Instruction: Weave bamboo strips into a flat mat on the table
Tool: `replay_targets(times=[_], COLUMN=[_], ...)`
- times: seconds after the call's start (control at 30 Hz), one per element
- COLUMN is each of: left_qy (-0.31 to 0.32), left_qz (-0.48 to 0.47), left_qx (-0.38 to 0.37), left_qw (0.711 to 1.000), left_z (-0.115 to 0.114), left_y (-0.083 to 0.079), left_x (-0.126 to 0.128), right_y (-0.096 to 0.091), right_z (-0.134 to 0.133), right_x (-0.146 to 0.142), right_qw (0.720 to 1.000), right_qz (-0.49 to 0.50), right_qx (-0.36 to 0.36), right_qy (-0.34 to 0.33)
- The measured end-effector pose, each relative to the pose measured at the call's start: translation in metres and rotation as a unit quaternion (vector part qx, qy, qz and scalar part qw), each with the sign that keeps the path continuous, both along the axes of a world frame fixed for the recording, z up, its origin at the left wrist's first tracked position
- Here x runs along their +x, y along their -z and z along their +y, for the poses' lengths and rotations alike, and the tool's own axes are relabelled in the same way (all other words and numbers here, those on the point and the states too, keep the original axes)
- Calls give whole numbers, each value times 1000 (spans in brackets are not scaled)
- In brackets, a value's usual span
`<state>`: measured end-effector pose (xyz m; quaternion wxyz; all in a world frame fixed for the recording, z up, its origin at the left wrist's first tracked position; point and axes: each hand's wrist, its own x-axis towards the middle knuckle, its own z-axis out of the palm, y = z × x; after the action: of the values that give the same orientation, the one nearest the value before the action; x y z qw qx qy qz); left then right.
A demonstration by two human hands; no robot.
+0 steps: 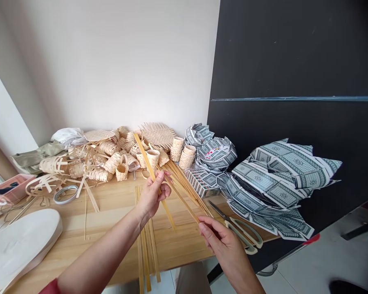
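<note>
My left hand (pixel 155 193) is closed around a flat yellowish bamboo strip (pixel 143 154) that slants up and away and comes out below the fist. A second, narrower bamboo strip (pixel 184 201) runs between my hands, its near end pinched in the fingers of my right hand (pixel 216 236). Both hands are raised over the wooden table (pixel 110 228). Beneath the left wrist lie several loose bamboo strips (pixel 146 249) that stick out past the front edge. Behind the strip between my hands is a bundle of thin strips (pixel 188 185).
Scissors (pixel 247 234) lie right of my right hand. Bowls folded from playing cards (pixel 263 183) fill the right side. Small woven baskets (pixel 122 171) are heaped at the back. Tape (pixel 66 194), a pink bin (pixel 14 190) and a white roll (pixel 21 241) are at left.
</note>
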<state>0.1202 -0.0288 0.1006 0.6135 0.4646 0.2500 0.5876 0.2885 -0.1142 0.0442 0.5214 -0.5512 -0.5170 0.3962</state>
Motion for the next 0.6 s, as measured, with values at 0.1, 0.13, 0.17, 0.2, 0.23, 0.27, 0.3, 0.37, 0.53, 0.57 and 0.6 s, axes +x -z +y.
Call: replay_targets(times=[0.1,0.13,0.17,0.2,0.23,0.27,0.3,0.37,0.53,0.57,0.6], left_qy=[16,25,35,42,47,52,55,61,71,74,76], left_qz=[11,14,16,15,13,11,10,12,20,22,23], left_qx=[-10,-10,-10,-11,-12,-14,-16,-17,-8,-5,-3], left_qw=[1000,1000,999,999,999,998,998,998,997,997,997], left_z=[-2,-3,-4,-5,-6,-6,-7,-7,-6,-7,-8], left_y=[-1,-1,-2,-1,-1,-1,-1,0,2,2,2], left_x=[2,3,4,5,6,6,6,4,0,0,0], right_y=[-4,-6,-8,-11,-13,-14,-15,-14,-12,-12,-13], right_z=[1,2,2,2,2,2,2,2,-2,-2,-3], right_x=[-1,-3,-5,-8,-10,-12,-13,-15,-17,-17,-17], right_qw=[998,997,996,994,993,993,993,997,991,990,989], right_qz=[-52,-63,-75,-86,-94,-95,-87,-44,110,123,126], right_qx=[29,41,52,62,69,73,73,55,-17,-25,-28], right_qy=[-16,-15,-13,-13,-15,-20,-25,-44,-68,-71,-75])
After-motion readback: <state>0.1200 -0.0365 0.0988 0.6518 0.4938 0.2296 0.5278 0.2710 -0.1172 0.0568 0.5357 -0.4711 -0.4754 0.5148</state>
